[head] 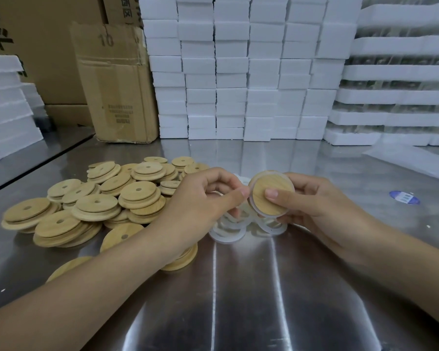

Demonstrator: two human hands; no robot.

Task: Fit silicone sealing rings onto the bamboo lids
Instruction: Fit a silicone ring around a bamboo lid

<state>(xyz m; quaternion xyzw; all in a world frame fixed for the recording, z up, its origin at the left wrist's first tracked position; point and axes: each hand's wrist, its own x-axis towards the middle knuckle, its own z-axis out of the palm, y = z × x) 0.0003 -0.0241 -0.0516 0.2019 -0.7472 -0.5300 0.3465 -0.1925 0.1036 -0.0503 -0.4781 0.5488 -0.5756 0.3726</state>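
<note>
So, my right hand (312,206) is gripping a bamboo lid (270,198), thumb on its face, while my left hand (203,198) is pinching the silicone ring (257,211) at its rim. Loose rings (228,233) are lying underneath, lid pile (96,206) sitting left, foam blocks (231,72) standing behind.

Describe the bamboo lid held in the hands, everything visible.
The bamboo lid is a round, pale, wood-grained disc with a raised inner step facing the camera, tilted up above the steel table. A translucent white silicone ring circles the step. The right hand grips it, thumb on its face; the left hand pinches its left edge.
</note>
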